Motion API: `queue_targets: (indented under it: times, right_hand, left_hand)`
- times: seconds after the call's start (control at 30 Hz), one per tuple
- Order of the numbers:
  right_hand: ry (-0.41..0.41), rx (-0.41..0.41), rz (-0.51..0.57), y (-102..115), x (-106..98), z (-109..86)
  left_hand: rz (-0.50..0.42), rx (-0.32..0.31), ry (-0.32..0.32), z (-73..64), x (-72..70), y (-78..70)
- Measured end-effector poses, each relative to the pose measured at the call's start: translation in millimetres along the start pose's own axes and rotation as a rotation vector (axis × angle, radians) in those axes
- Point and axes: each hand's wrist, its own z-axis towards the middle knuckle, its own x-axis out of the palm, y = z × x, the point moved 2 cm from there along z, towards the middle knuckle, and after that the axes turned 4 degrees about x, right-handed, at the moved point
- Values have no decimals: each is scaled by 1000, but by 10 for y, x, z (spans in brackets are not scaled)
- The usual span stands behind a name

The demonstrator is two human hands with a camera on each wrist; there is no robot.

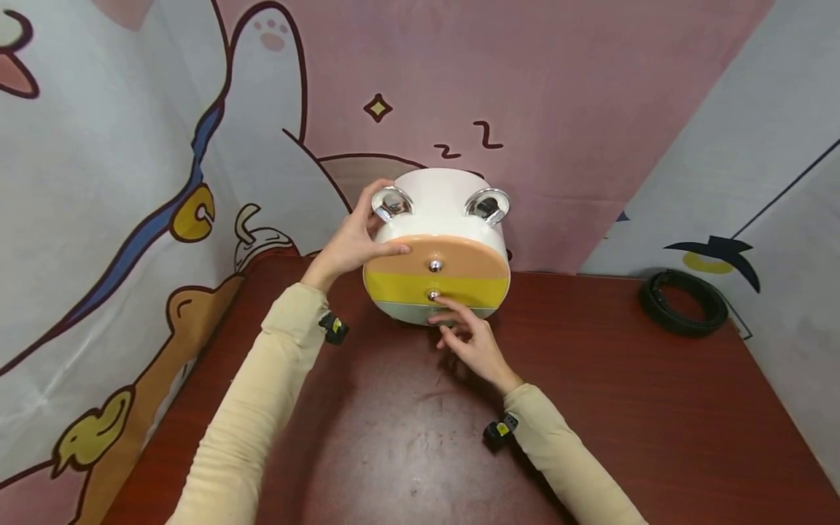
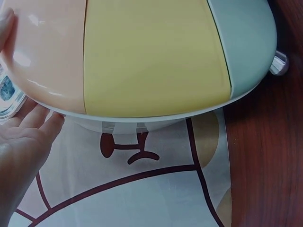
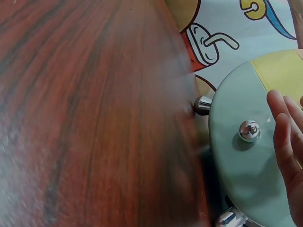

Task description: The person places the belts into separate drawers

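Observation:
A white oval drawer box [image 1: 440, 200] stands on the table, with two silver ears on top. Its front has an orange drawer [image 1: 459, 255], a yellow drawer [image 2: 151, 56] and a green drawer [image 3: 241, 170], all flush with the body. My left hand [image 1: 348, 240] holds the box at its upper left, thumb on the orange front and fingers around the side behind the ear. My right hand [image 1: 475, 343] is at the lower front, its index fingertip at the yellow drawer's silver knob [image 1: 434, 294]. The other right fingers are loosely extended before the green drawer, whose knob [image 3: 249, 131] shows in the right wrist view.
The box stands near the back of a reddish-brown wooden table [image 1: 407, 452]. A coiled black belt [image 1: 682, 302] lies at the back right. Cartoon-printed cloth [image 1: 558, 95] covers the walls behind and beside the table. Short silver feet [image 2: 279, 64] support the box.

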Motion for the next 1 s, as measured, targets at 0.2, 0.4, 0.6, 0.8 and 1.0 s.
queue_targets:
  times: [0.2,0.4,0.6,0.8,1.0]
  right_hand:
    - [17,79,-12,-54,39,-30]
    - [8,203,-39,-106,48,-35]
    - [-4,303,-73,-146,47,-38]
    - [53,359,-72,-191,56,-47]
    - [107,403,-12,-234,58,-36]
  left_hand:
    - [17,-12,0,-1,-10,6]
    - [9,-15,2,0,-9,12]
    - [7,-7,0,2,-12,13]
    - [10,-17,0,-6,-7,15]
    - [-12,-14,-1,-2,-7,17]
